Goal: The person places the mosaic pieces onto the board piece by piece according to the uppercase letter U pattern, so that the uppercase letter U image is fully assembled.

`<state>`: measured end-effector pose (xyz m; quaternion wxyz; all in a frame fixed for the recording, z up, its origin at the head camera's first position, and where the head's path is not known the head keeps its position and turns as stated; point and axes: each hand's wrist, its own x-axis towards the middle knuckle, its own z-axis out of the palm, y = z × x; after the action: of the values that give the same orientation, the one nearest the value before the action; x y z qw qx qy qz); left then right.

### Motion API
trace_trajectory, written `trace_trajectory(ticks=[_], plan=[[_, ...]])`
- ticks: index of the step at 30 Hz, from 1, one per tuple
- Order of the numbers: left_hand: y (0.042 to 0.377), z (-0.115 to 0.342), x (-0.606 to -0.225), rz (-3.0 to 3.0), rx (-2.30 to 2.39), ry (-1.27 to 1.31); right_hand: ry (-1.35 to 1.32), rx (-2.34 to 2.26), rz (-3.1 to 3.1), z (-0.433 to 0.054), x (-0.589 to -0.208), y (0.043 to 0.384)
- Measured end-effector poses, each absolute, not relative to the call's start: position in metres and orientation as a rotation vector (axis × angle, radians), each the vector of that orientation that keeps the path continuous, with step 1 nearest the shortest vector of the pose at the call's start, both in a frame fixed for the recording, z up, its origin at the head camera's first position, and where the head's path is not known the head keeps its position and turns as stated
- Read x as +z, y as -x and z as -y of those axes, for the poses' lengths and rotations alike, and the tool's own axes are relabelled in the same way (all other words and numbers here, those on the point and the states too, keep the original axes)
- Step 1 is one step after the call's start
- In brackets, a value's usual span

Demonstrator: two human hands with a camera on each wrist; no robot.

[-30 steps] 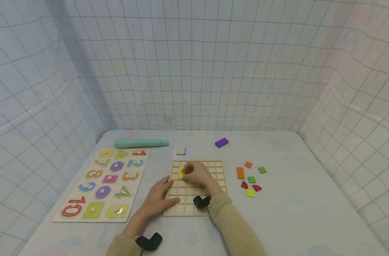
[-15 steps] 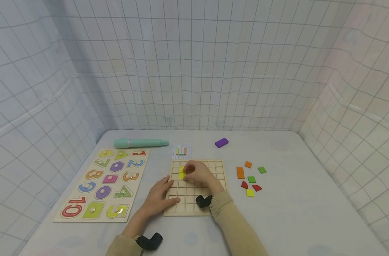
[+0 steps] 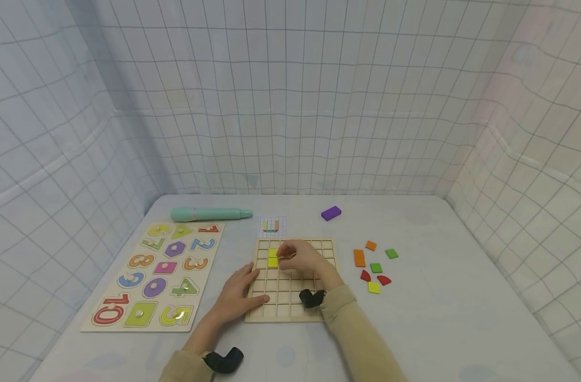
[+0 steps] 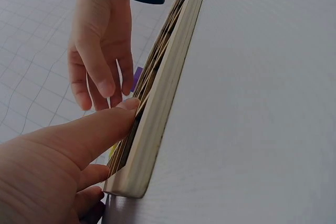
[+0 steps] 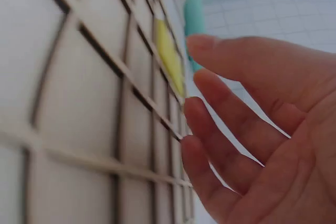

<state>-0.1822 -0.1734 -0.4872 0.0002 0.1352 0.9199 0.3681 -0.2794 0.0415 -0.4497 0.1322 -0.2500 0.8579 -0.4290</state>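
My left hand [image 3: 237, 292] lies at the left edge of a pale wooden grid board [image 3: 284, 313], its thumb resting on the board and its fingers along the side. Two yellow square tiles [image 3: 273, 262] sit in neighbouring cells toward the board's upper left. Close beside them is my right hand [image 3: 302, 257], fingers loosely bent. In the right wrist view, the thumb and fingertips stand apart with nothing between them, close over the grid; a yellow tile [image 5: 168, 56] shows past the thumb. The right hand [image 4: 102, 51] also hangs over the board in the left wrist view.
To the right lie orange tiles [image 3: 359, 258], green tiles [image 3: 376, 268], red quarter-round pieces [image 3: 383, 280] and a yellow tile [image 3: 373, 287]. A number puzzle board [image 3: 147, 313] is at left. Behind are a teal pen-shaped object [image 3: 214, 213], a pattern card [image 3: 272, 233] and a purple block [image 3: 331, 213].
My right hand has drawn slightly right, away from the yellow tiles, and its fingers have let go, uncovering more of them. The left hand stays where it was.
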Motion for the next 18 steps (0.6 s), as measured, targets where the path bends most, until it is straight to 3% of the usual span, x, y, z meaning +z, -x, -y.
trace_trajectory(ticks=[10,18], plan=[[0.182,0.173,-0.489,-2.908,1.162,-0.444,0.866,-1.285,-2.533,-0.109,-0.422,0.271],[0.182,0.173,-0.488,-2.897,1.148,-0.449,0.769,-1.316,-2.538,-0.157,-0.412,0.255]])
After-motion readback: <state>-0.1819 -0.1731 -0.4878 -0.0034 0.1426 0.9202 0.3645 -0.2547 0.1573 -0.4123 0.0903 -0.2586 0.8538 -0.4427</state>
